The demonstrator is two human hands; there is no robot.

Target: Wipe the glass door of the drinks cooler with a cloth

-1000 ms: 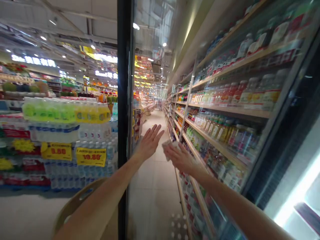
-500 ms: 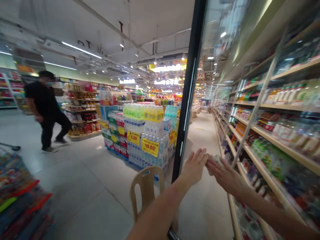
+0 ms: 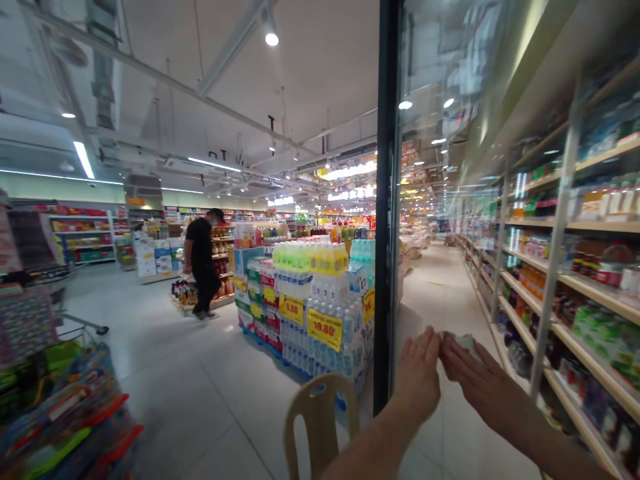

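A glass cooler door (image 3: pixel 450 200) with a black edge (image 3: pixel 387 200) stands in front of me. My left hand (image 3: pixel 417 380) lies flat against the glass low down, fingers together and stretched out, holding nothing. My right hand (image 3: pixel 483 383) is right beside it, fingertips nearly touching the left hand. It presses a small pale cloth (image 3: pixel 469 342) against the glass. Both forearms reach in from the lower right.
A beige plastic chair (image 3: pixel 320 420) stands just left of the door edge. Behind it is a stack of bottled water packs (image 3: pixel 320 300) with yellow price tags. A person in black (image 3: pixel 203 267) walks at mid-left. Coloured goods and a cart (image 3: pixel 55 393) fill the lower left. Drink shelves (image 3: pixel 575 280) line the right.
The view has swung left and opened onto the shop floor. My hands have come together lower on the glass, with the cloth under the right hand. The person in black walked farther off.
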